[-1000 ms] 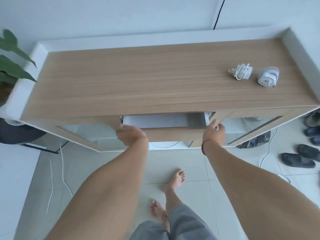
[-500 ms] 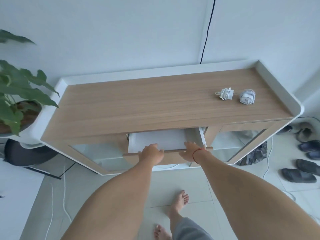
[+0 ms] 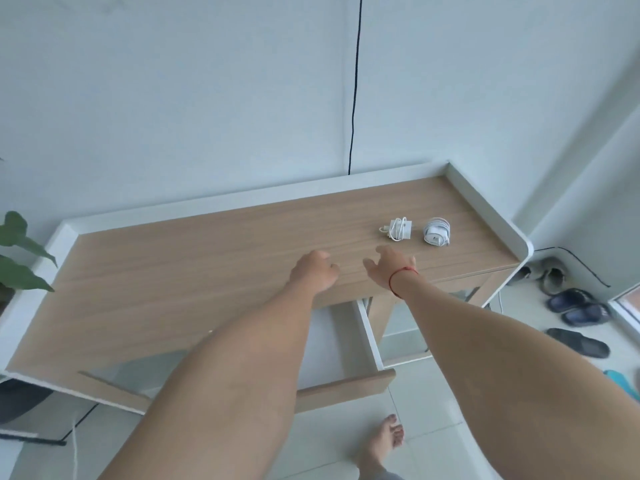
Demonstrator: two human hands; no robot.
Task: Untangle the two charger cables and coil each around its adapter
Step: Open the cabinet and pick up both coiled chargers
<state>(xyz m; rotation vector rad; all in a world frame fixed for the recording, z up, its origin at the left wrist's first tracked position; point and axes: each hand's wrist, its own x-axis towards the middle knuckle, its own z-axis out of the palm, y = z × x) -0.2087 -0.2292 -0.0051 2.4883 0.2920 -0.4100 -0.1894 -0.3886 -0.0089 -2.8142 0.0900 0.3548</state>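
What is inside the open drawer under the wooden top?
The drawer shows only its white floor and right wall, with nothing lying on that part. The left forearm and the cabinet top cover the rest, so that part cannot be checked.

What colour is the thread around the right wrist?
Red. The thread shows plainly in the head view, just behind the right hand.

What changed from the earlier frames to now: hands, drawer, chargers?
The drawer has been pulled much further out. The left hand and right hand have let go of its front and now reach over the cabinet top towards the chargers, holding nothing. The loosely wound charger and the tightly wound charger beside it lie where they were, untouched.
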